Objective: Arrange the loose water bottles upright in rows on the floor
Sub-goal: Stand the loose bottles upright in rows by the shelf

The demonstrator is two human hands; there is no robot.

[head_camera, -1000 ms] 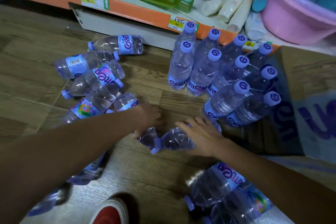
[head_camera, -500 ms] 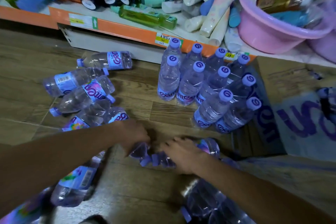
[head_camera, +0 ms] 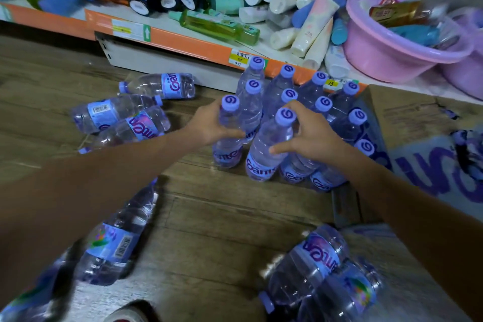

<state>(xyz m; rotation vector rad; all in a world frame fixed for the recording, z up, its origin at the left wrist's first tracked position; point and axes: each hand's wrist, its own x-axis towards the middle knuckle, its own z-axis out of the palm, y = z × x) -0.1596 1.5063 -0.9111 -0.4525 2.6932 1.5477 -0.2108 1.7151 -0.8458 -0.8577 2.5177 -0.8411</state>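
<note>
Two upright bottles are gripped at the near left edge of the standing rows [head_camera: 303,102] on the floor [head_camera: 214,217]: the left bottle [head_camera: 228,136] is held by the left hand [head_camera: 209,125], the right bottle [head_camera: 271,146] by the right hand [head_camera: 311,136], fingers curled round each. Both should be set flat and snug against their neighbours before release, so nothing is tipped. Open floor is left near the rows; the far side is closed by the shelf edge [head_camera: 183,44], the right by cardboard [head_camera: 407,112]. Loose bottles [head_camera: 117,112] lie on the left and near.
</note>
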